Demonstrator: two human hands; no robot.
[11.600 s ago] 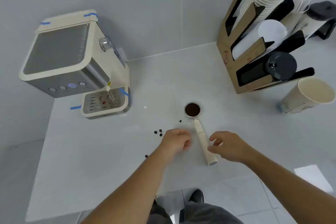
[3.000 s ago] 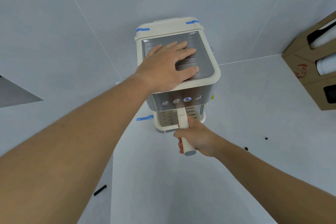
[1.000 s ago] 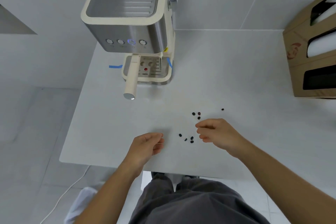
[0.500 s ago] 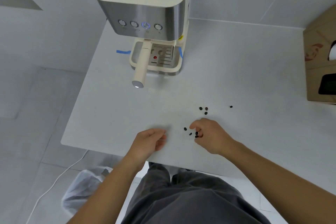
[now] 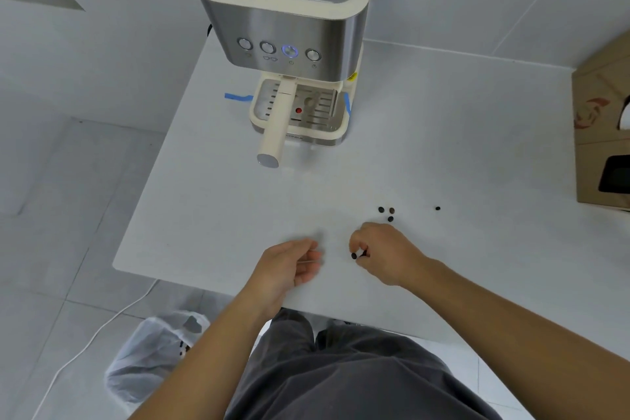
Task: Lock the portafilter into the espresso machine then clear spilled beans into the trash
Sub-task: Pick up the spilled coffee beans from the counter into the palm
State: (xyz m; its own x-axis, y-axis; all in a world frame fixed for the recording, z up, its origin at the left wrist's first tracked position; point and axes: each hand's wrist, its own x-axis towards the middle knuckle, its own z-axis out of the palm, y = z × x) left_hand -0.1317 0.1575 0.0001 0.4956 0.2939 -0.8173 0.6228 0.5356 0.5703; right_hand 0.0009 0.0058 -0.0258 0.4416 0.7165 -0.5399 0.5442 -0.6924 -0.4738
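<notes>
My right hand (image 5: 385, 254) is curled on the table (image 5: 211, 215), fingertips pinched on a dark bean (image 5: 353, 255). My left hand (image 5: 289, 266) sits beside it, cupped half open (I cannot tell whether it holds anything). More beans (image 5: 387, 212) lie at one o'clock. The portafilter (image 5: 278, 123) sits in the espresso machine (image 5: 289, 17) at twelve o'clock, handle toward me. The trash bag (image 5: 153, 358) is at seven o'clock.

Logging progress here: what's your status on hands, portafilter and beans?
Right hand curled, fingers at a bean; left hand cupped. Portafilter in machine. Four beans loose on table. Nothing blocking.
</notes>
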